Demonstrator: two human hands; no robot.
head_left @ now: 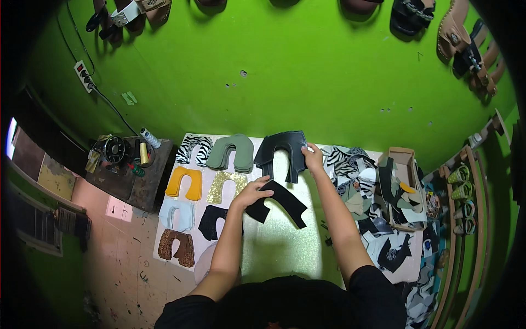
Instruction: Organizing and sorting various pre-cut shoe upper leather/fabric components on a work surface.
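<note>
Black single cutout [282, 198] pinched in your left hand [253, 194], you grip one of eight arched sets [280, 140] with your right hand [313, 158].

Left hand [253, 193] grips matte black curved cut piece [286, 202]. Right hand [313, 158] touches right edge of glossy black U-shaped stack [281, 139]. Just left of left hand: gold glittery U-shaped piece [217, 187]. Right of right hand: brown cardboard box [404, 157], scraps inside.

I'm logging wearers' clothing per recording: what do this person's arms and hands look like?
The left hand and right hand are bare, with no gloves, rings or wristbands visible. The forearms are uncovered too. The black top has short, plain black sleeves.
</note>
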